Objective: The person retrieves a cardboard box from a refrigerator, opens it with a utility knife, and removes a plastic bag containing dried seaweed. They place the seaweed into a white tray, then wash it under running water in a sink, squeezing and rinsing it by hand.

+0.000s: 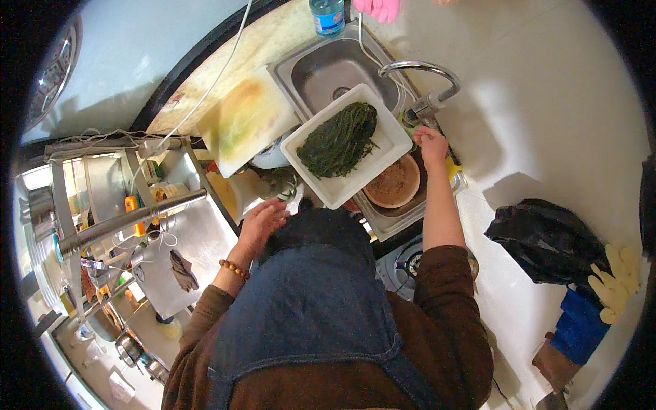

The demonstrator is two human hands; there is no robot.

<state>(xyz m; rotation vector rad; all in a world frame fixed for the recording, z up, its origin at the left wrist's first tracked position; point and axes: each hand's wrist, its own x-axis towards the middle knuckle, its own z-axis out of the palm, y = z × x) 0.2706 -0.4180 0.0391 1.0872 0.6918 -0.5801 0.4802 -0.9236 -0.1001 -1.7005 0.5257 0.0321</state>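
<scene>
A white rectangular plastic tub (387, 160) sits across the divider of a double steel sink, tilted in my view. In it lies a heap of dark green, stringy leafy vegetable (338, 141). My right hand (431, 146) is beyond the tub's right corner, by the faucet base. Its fingers are drawn together at the edge of a small light-green item (410, 127), whose kind I cannot make out. My left hand (265, 220) hangs beside the dark apron with nothing in it, fingers loosely extended. A brown round bowl (393, 183) stands in the near sink basin, partly covered by the tub.
The chrome faucet (425, 66) arches over the far basin (320, 77). A stained cutting board (248, 125) lies left of the sink. A blue-labelled bottle (328, 18) stands behind it. A gas burner (405, 264) is at my right, a steel shelf rack (133, 220) at my left.
</scene>
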